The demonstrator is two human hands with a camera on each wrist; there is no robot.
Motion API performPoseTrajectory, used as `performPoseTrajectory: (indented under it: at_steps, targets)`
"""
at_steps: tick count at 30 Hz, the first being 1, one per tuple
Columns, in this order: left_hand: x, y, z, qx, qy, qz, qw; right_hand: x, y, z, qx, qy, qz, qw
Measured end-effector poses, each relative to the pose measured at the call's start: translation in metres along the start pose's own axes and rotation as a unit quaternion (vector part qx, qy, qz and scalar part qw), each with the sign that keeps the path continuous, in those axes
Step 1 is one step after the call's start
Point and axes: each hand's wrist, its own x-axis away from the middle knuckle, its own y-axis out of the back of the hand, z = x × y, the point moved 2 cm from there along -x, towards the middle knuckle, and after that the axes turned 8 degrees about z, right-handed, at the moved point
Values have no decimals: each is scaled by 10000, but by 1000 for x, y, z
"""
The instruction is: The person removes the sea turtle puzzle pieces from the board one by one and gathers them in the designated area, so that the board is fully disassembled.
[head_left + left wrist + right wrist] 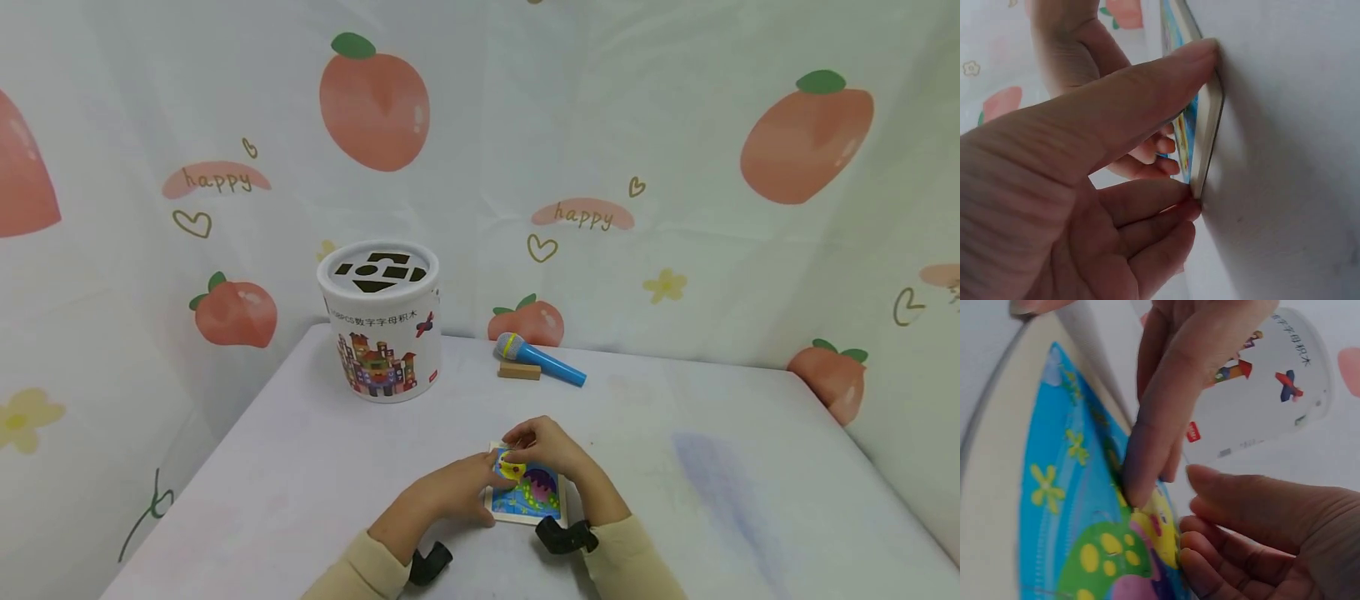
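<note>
A small wooden-framed jigsaw puzzle (542, 498) with a colourful cartoon animal picture stands tilted near the table's front. My left hand (459, 490) grips it along the left side, thumb on one corner and fingers toward another. One finger of that hand presses on the picture in the right wrist view. My right hand (553, 450) is over the upper edge beside the animal's yellow head (1161, 528). Its curled fingertips (1192, 540) touch the puzzle there, with the thumb a little apart. Whether they pinch a piece is hidden.
Behind the hands stands a white bucket (386, 333) with shaped holes in its lid. Farther back on the table (675, 517) lie a blue toy microphone (551, 363) and a wooden block (519, 372). A printed cloth (480, 125) hangs behind.
</note>
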Motion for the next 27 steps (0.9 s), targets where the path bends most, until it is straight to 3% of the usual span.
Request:
performPoseTrajectory:
  at_steps: [12,19,27]
  targets:
    - [-1,-4,4,167,209,143,9995,1,-8,1,310,-140,-143,9993]
    - [1,-3,3,236,67,187,9995,3,-9,-1,396,-109,-203,9990]
    - [2,-2,1,89,-47,-29,9999,5,-13,4,497,26,-187,9986]
